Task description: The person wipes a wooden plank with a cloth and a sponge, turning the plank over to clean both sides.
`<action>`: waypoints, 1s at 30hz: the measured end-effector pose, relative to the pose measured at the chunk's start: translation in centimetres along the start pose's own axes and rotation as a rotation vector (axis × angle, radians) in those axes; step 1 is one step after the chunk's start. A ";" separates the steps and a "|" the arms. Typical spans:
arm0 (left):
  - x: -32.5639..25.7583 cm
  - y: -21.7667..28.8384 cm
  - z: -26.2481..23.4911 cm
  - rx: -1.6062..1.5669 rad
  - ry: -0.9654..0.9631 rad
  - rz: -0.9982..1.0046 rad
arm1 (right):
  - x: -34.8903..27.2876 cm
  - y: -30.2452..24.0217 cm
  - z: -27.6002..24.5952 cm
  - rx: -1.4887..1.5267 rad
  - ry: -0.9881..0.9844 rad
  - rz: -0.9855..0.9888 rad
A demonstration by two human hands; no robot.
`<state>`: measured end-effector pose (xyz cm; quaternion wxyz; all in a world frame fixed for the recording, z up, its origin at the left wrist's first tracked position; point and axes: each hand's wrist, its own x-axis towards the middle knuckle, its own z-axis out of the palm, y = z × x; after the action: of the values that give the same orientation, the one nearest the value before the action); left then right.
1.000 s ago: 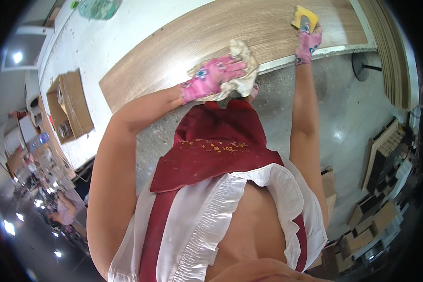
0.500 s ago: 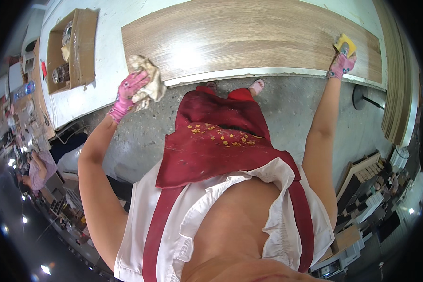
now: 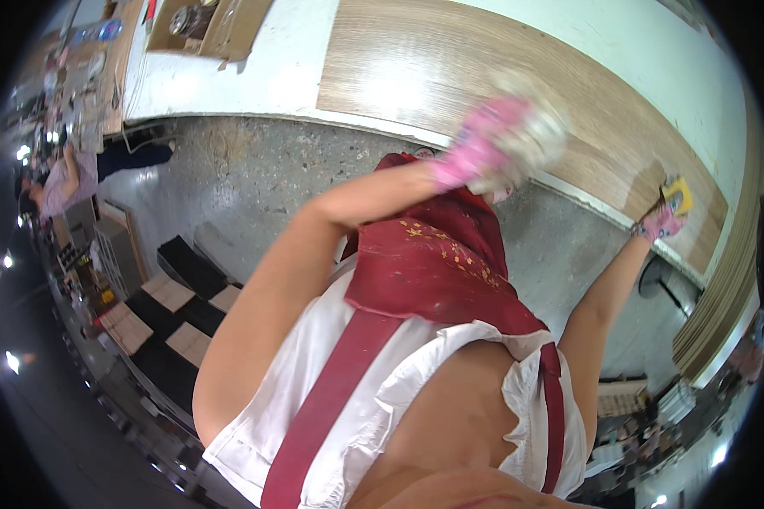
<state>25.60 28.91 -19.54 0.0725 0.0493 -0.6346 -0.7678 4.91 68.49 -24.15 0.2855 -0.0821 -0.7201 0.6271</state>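
A long wood-grain board [image 3: 450, 51] lies on the white worktable in front of me. My left hand [image 3: 484, 140], in a pink glove, is closed on a crumpled cream cloth [image 3: 539, 131]. Motion blurs both, and they overlap the front edge of the board near its middle. Whether the cloth touches the surface I cannot tell. Toward the board's right end, my gloved right hand [image 3: 662, 222] grips a yellow sponge [image 3: 679, 193], which appears to have a dark side. A shiny light reflection shows on the board's left part.
At the back left, an open cardboard box [image 3: 239, 25] holding glassy items stands on the white worktable [image 3: 289, 72]. A stack of boards [image 3: 717, 297] rises at the right. Another person [image 3: 66, 182] is farther off to the left. Below the table is a grey floor [image 3: 246, 178].
My left hand has swept the cloth from the board's left end to about its middle. The right hand still holds the sponge near the right end. My view has turned and shifted.
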 end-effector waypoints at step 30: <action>4.2 2.7 -13.2 1.246 -1.096 0.559 | -1.5 -0.8 -0.4 -0.557 0.128 -0.105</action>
<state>23.79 14.87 -19.36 -0.0973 -0.4536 -0.8730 -0.1509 6.54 68.01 -23.80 0.3291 -0.1593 -0.8483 0.3831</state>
